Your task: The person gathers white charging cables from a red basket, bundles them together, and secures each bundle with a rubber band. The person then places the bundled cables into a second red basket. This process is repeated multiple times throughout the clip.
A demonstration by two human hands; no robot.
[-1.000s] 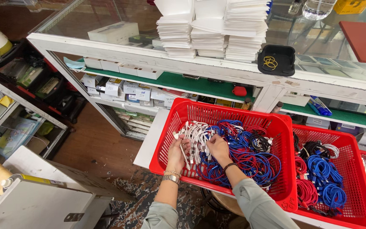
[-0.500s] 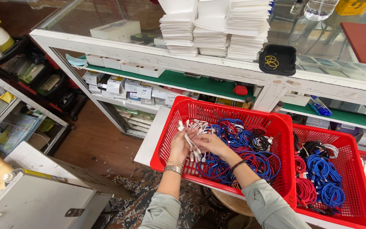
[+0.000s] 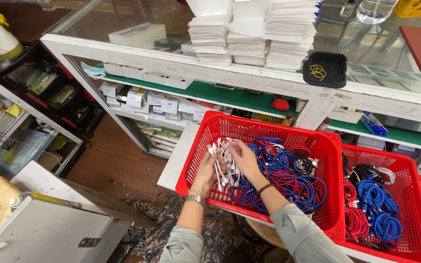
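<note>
Both my hands are inside a red plastic basket [image 3: 198, 156] full of coiled cables. My left hand [image 3: 207, 169] grips a bunch of white cables [image 3: 221, 152] at the basket's left side. My right hand [image 3: 242, 157] holds the same white bunch from the right, fingers curled around the strands. Blue and red cables [image 3: 288, 173] fill the basket's middle and right, with a few black ones [image 3: 307, 164] near the back.
A second red basket [image 3: 405, 168] with blue, red and black cable coils stands to the right. Behind is a glass counter [image 3: 123, 22] with stacks of white paper sleeves [image 3: 249, 34], a black tray [image 3: 324, 70] of rubber bands, and shelves of small boxes [image 3: 142, 97]. A white cabinet [image 3: 49, 229] sits lower left.
My hands have shifted slightly within the basket, gathering the white cables closer together at its left side. The view has moved a little.
</note>
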